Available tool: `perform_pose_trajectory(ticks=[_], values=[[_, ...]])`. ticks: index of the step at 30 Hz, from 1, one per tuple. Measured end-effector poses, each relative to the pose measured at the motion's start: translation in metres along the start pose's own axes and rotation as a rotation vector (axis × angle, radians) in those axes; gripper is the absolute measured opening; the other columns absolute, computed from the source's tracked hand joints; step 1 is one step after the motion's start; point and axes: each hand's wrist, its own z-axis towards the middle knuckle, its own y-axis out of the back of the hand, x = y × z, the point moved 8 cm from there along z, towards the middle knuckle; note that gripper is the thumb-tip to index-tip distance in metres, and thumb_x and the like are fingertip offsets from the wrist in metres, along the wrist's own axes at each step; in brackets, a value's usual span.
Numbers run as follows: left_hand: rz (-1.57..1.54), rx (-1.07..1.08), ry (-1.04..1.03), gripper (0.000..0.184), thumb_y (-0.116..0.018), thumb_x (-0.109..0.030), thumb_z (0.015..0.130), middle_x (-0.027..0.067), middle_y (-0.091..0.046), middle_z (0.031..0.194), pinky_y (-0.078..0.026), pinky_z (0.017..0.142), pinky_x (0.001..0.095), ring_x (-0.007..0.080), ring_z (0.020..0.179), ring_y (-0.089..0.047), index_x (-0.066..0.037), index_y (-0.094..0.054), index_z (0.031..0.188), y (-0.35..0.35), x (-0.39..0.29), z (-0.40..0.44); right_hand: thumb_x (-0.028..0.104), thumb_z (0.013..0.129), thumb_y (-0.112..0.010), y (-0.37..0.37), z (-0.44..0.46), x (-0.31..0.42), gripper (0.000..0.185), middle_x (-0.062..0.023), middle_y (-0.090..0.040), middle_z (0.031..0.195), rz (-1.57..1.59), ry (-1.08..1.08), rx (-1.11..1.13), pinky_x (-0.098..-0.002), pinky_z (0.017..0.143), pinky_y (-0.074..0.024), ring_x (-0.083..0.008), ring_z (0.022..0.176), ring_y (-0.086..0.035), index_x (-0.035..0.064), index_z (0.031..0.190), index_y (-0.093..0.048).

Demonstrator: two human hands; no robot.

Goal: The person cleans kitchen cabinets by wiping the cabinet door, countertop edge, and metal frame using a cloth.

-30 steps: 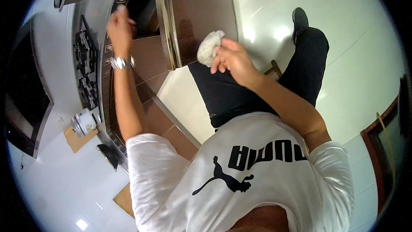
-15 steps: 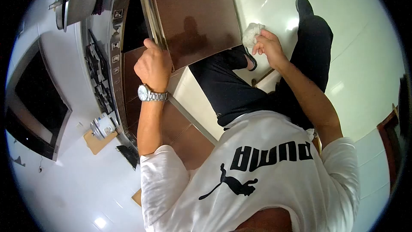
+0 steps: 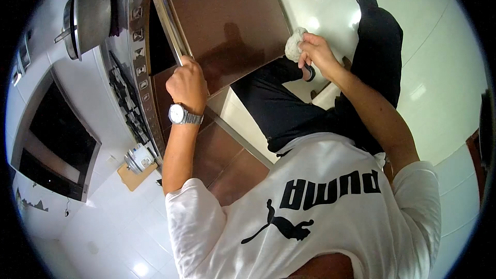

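Note:
My left hand (image 3: 187,87), with a metal wristwatch (image 3: 178,114) at the wrist, is closed over the metal-trimmed edge of an open brown cabinet door (image 3: 227,26). Its fingertips are hidden behind the edge. My right hand (image 3: 319,56) pinches a crumpled white cloth (image 3: 295,45) between thumb and fingers. The cloth hangs close to the door's lower right corner; whether it touches the door I cannot tell. A dark gap (image 3: 161,41) shows between the door edge and the counter front.
Metal square fittings line the counter front (image 3: 138,35). A large pot (image 3: 94,18) stands at upper left, above black grate-like parts (image 3: 126,98). A white appliance (image 3: 138,158) sits by a wooden board (image 3: 130,176). My legs (image 3: 289,113) are below the door, on a pale floor (image 3: 434,67).
My left hand has slid slightly down the door edge and its fingers have curled further round it. The cloth in my right hand has shifted slightly left; the whole view has moved a little.

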Motion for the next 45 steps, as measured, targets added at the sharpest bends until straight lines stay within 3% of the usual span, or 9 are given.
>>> perform_pose_trajectory(ticks=[8, 12, 19, 21, 22, 25, 32, 38, 45], values=[[-0.017, 0.065, -0.083, 0.008, -0.062, -0.011, 0.078, 0.0057, -0.061, 0.055, -0.050, 0.043, 0.0281, 0.0186, 0.050, -0.064, -0.009, -0.054, 0.076, 0.003, 0.000, 0.001, 0.012, 0.093, -0.048, -0.004, -0.001, 0.003, 0.018, -0.0033, -0.058, 0.079, -0.160, 0.008, 0.038, -0.0198, 0.049, -0.0385, -0.0106, 0.053, -0.059, -0.0009, 0.102, -0.055], [-0.232, 0.135, -0.032, 0.013, -0.061, -0.014, 0.077, 0.0127, -0.062, 0.059, -0.051, 0.046, 0.0370, 0.0285, 0.055, -0.064, -0.004, -0.055, 0.082, 0.006, 0.002, -0.012, 0.014, 0.091, -0.051, -0.018, -0.007, 0.013, 0.017, -0.0020, -0.059, 0.079, -0.202, 0.039, 0.073, -0.0252, 0.058, -0.0420, -0.0112, 0.064, -0.059, -0.0006, 0.096, -0.058], [-0.848, 0.020, 0.283, 0.034, -0.065, -0.029, 0.083, 0.0181, -0.067, 0.074, -0.051, 0.060, 0.0357, 0.0268, 0.067, -0.068, 0.001, -0.061, 0.100, -0.005, 0.074, -0.028, 0.011, 0.089, -0.059, -0.084, -0.010, 0.052, 0.011, -0.0087, -0.061, 0.089, -0.448, 0.495, 0.107, -0.0302, 0.066, -0.0448, -0.0155, 0.074, -0.057, 0.0042, 0.096, -0.064], [-0.871, -0.025, 0.431, 0.039, -0.063, -0.031, 0.086, 0.0191, -0.069, 0.079, -0.051, 0.063, 0.0329, 0.0224, 0.072, -0.069, 0.005, -0.063, 0.103, -0.025, 0.109, -0.021, 0.005, 0.085, -0.057, -0.128, -0.036, 0.086, 0.012, -0.0091, -0.060, 0.084, -0.600, 0.910, 0.154, -0.0349, 0.065, -0.0461, -0.0221, 0.075, -0.057, 0.0038, 0.096, -0.062], [-0.934, -0.107, 0.491, 0.045, -0.064, -0.037, 0.083, 0.0180, -0.064, 0.065, -0.048, 0.057, 0.0378, 0.0309, 0.059, -0.063, 0.005, -0.064, 0.101, -0.032, 0.126, -0.014, 0.005, 0.083, -0.056, -0.147, -0.045, 0.089, 0.014, -0.0087, -0.059, 0.081, -0.693, 0.976, 0.204, -0.0364, 0.066, -0.0468, -0.0242, 0.076, -0.057, 0.0042, 0.096, -0.062], [-0.794, -0.366, 0.603, 0.052, -0.058, -0.041, 0.084, 0.0217, -0.065, 0.068, -0.050, 0.064, 0.0410, 0.0352, 0.068, -0.066, 0.006, -0.064, 0.104, -0.076, 0.184, 0.002, 0.009, 0.080, -0.057, -0.202, -0.075, 0.089, 0.015, -0.0071, -0.057, 0.081, -0.911, 1.226, 0.370, -0.0380, 0.068, -0.0486, -0.0243, 0.081, -0.056, 0.0068, 0.096, -0.060], [-0.655, -0.261, 0.831, 0.059, -0.048, -0.047, 0.081, 0.0275, -0.065, 0.097, -0.048, 0.083, 0.0458, 0.0413, 0.093, -0.063, 0.001, -0.063, 0.113, -0.174, 0.245, 0.035, 0.011, 0.080, -0.055, -0.224, -0.065, 0.086, 0.013, -0.0067, -0.060, 0.087, -1.100, 1.350, 0.402, -0.0370, 0.072, -0.0471, -0.0216, 0.089, -0.057, 0.0061, 0.090, -0.060], [-0.737, -0.235, 0.915, 0.058, -0.043, -0.046, 0.082, 0.0272, -0.063, 0.103, -0.046, 0.089, 0.0460, 0.0422, 0.100, -0.060, -0.002, -0.064, 0.113, -0.226, 0.251, 0.037, 0.010, 0.080, -0.054, -0.232, -0.021, 0.089, 0.011, -0.0088, -0.063, 0.085, -1.672, 1.120, 0.575, -0.0366, 0.071, -0.0473, -0.0218, 0.083, -0.060, 0.0083, 0.082, -0.064], [-0.718, -0.299, 0.925, 0.054, -0.039, -0.044, 0.085, 0.0260, -0.064, 0.102, -0.046, 0.088, 0.0482, 0.0429, 0.099, -0.060, -0.006, -0.065, 0.113, -0.208, 0.244, 0.036, 0.010, 0.079, -0.057, -0.242, 0.068, 0.162, 0.011, -0.0151, -0.061, 0.084, -1.593, 1.224, 0.092, -0.0440, 0.068, -0.0505, -0.0320, 0.078, -0.062, 0.0062, 0.088, -0.060]])
